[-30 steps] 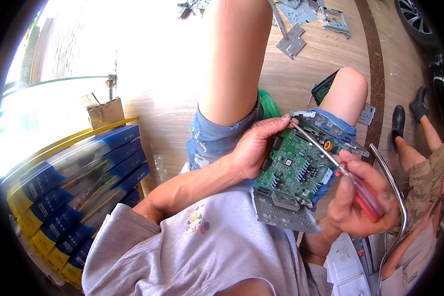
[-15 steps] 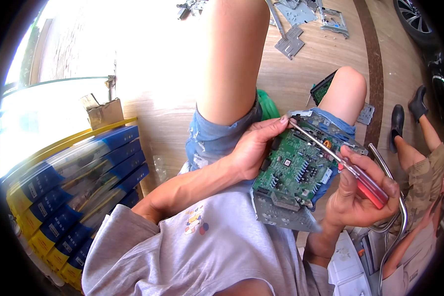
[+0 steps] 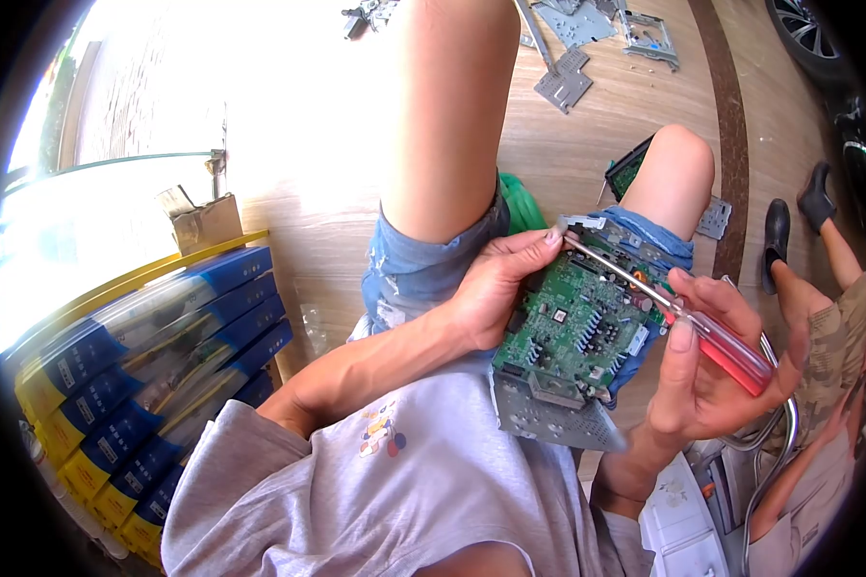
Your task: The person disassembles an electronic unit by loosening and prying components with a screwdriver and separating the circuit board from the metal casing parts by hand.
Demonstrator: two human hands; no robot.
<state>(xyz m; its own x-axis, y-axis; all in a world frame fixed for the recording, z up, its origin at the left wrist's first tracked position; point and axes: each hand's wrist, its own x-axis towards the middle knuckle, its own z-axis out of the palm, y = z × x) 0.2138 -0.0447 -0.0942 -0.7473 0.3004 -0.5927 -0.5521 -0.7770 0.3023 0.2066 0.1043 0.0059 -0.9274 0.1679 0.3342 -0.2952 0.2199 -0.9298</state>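
Observation:
A green circuit board (image 3: 558, 327) on a grey metal plate (image 3: 548, 423) rests across my lap, tilted against the thigh. My left hand (image 3: 505, 279) grips its left edge, with the thumb at the upper corner by the screwdriver's tip. The screwdriver (image 3: 726, 351) has a clear and red handle, and its long steel shaft lies slantwise over the board. My right hand (image 3: 712, 365) holds that handle between thumb and fingers. The tip meets the board's upper left corner near my left thumb; whether a screw sits beneath it is hidden.
Blue and yellow boxes (image 3: 164, 385) are stacked at the left, with a small cardboard box (image 3: 207, 223) on top. Grey metal parts (image 3: 565, 82) lie on the floor ahead. Another person's legs (image 3: 799, 298) and a metal chair frame (image 3: 789, 423) are at the right.
My right hand's fingers have loosened and shifted around the screwdriver handle, which sits slightly lower and further right. My left hand and the board stay nearly still.

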